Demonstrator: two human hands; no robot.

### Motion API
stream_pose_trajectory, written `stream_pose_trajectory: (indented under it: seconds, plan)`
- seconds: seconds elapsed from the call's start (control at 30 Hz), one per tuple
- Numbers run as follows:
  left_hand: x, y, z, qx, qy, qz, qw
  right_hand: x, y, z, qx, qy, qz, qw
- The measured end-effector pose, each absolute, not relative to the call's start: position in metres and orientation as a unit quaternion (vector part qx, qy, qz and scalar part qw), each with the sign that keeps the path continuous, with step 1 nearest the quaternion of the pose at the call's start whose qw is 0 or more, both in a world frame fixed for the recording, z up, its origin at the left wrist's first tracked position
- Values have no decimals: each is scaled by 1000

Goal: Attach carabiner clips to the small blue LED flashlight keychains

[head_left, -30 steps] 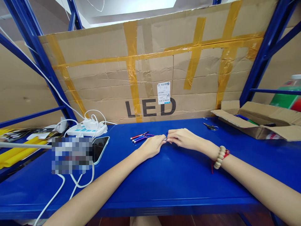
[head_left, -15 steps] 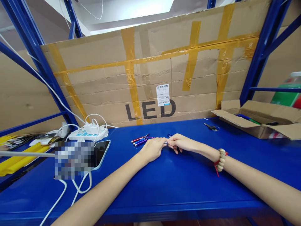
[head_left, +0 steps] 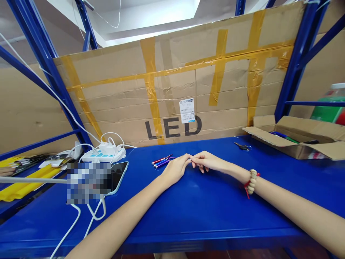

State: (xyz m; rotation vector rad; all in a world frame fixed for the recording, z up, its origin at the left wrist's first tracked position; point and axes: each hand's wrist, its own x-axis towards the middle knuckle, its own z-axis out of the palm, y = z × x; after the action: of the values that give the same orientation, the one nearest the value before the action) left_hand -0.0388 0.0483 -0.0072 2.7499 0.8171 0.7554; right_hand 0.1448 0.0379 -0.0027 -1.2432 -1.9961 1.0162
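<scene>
My left hand point(head_left: 175, 169) is closed, its fingertips pressed together at the middle of the blue tabletop point(head_left: 210, 212). Touching it from the right is my right hand point(head_left: 205, 160), with thumb and forefinger in a pinch. A small shiny bit shows where the fingertips meet, mostly covered and too small to name. Just left of my left hand lie slim metallic pen-like tubes: a red one point(head_left: 161, 160) at the back and a blue-purple one point(head_left: 161, 163) in front. A purple loop is partly hidden behind my left hand.
A phone point(head_left: 120, 176) and a white power strip point(head_left: 104, 155) with cables are at left. Keys point(head_left: 242, 146) lie at back right, near an open cardboard box point(head_left: 291, 149) holding pens. A large taped cardboard panel point(head_left: 178, 86) stands behind; blue posts point(head_left: 296, 68) flank the table.
Both hands stay together at nearly the same spot, with the fingertips slightly shifted. The blue loop seen behind the right fingers earlier is now hidden. The camera view has tilted a little.
</scene>
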Motion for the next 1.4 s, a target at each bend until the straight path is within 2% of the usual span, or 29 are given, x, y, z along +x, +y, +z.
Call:
stream_pose_trajectory:
  seconds: [0.17, 0.33, 0.97, 1.2, 1.4]
  plan:
    - [-37, 53, -13, 905, 323, 263, 89, 148, 40, -2, -515, -738, 248, 359]
    - [-36, 48, -10, 895, 347, 266, 85, 151, 40, 0, -469, -741, 240, 417]
    - [-39, 44, -7, 910, 343, 196, 123, 160, 44, -7, -427, -784, 141, 427]
    - [-43, 44, -6, 912, 329, 195, 147, 171, 46, -6, -396, -823, 124, 388]
    - [-43, 43, -4, 917, 320, 191, 140, 161, 38, 2, -394, -820, 120, 397]
